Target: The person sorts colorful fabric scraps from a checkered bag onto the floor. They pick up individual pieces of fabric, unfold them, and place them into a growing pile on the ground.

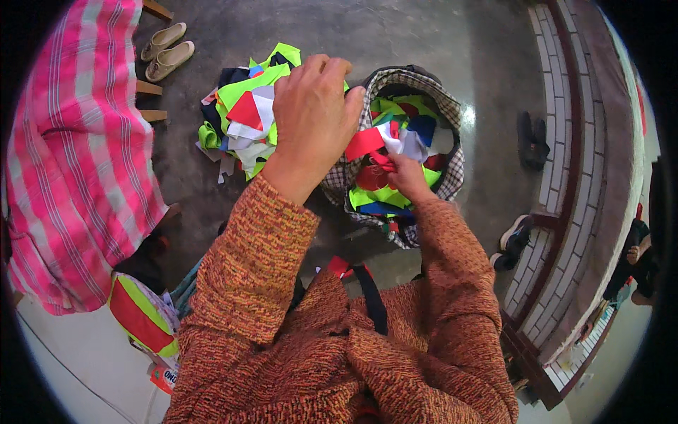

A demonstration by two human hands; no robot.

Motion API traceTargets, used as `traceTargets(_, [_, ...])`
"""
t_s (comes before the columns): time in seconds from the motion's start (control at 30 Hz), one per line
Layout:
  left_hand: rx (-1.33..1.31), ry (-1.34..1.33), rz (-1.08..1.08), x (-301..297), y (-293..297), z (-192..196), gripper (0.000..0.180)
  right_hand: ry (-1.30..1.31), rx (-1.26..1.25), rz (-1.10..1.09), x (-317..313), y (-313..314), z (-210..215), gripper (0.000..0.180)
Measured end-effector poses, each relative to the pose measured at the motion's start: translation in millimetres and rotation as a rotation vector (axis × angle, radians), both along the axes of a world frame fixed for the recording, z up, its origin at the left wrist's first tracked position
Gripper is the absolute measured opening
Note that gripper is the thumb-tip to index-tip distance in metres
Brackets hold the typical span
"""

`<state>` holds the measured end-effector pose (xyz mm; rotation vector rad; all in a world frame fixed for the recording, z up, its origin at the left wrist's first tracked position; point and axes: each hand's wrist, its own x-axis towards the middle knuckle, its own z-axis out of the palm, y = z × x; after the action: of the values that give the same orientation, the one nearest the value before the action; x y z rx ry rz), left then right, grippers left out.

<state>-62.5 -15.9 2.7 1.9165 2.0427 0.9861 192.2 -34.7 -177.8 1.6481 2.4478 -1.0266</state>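
Note:
My right hand (pixel 409 177) reaches into a checked cloth bag (pixel 453 173) full of fabric scraps. Its fingers are closed on a red fabric scrap (pixel 382 162), beside white and grey pieces (pixel 406 143). My left hand (pixel 314 116) is raised between the bag and a scrap pile (pixel 244 106) on the floor, its thumb near the bag's left rim. The left fingers curl downward, and the back of the hand hides whatever they grip. Neon yellow, white, red and dark pieces make up the pile.
A pink plaid cloth (pixel 78 155) drapes over furniture at left, with beige shoes (pixel 168 53) beyond. Dark shoes (pixel 533 141) and sneakers (pixel 514 240) lie by a brick-patterned ledge (pixel 558 155) at right. A neon and red bundle (pixel 141 311) sits at lower left.

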Motion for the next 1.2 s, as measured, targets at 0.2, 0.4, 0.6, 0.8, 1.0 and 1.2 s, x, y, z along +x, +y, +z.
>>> traceTargets(0.2, [-0.008, -0.06, -0.046, 17, -2, 0, 0.026, 0.453, -0.147, -0.469, 27, -28, 106, 0.029])
traceTargets(0.4, [-0.186, -0.218, -0.18, 40, -10, 1, 0.028, 1.382, -0.207, -0.902, 36, -46, 133, 0.027])
traceTargets(0.6, [-0.486, -0.497, -0.397, 63, -8, -8, 0.035, 1.614, -0.332, -0.779, 49, -45, 120, 0.047])
traceTargets(0.8, [-0.707, -0.858, -0.449, 98, -10, -22, 0.051, 1.76, -0.583, -0.862, 24, -47, 153, 0.05])
traceTargets(1.0, [-0.974, -1.25, -0.503, 105, -14, -4, 0.04, 1.893, -0.864, -0.741, 37, -52, 158, 0.05])
traceTargets(1.2, [-0.721, -1.289, -0.425, 89, -1, -16, 0.024, 1.64, -0.688, -1.034, 44, -41, 148, 0.036])
